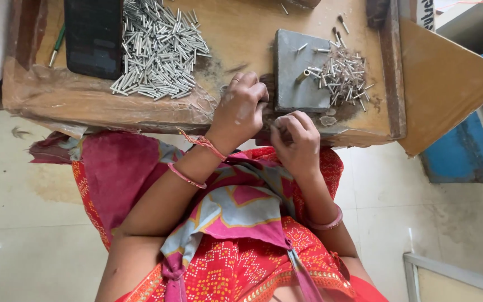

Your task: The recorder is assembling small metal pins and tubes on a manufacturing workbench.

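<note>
Two hands worked at the edge of a wooden table covered in little metal tubes.

The left hand (241, 109) was curled in a loose fist, touching the grey metal block (297, 72) on its 9 o'clock side; I could not tell if it held anything. The right hand (294, 140) was at 5 o'clock from the left, fingers pinched narrow on something too tiny to see. A big pile of silver tubes (157, 50) lay at 10 o'clock, beside a black phone (93, 36). A small pile of tubes (342, 78) sat on the block at 1 o'clock. The wooden table (241, 33) was scuffed.
</note>
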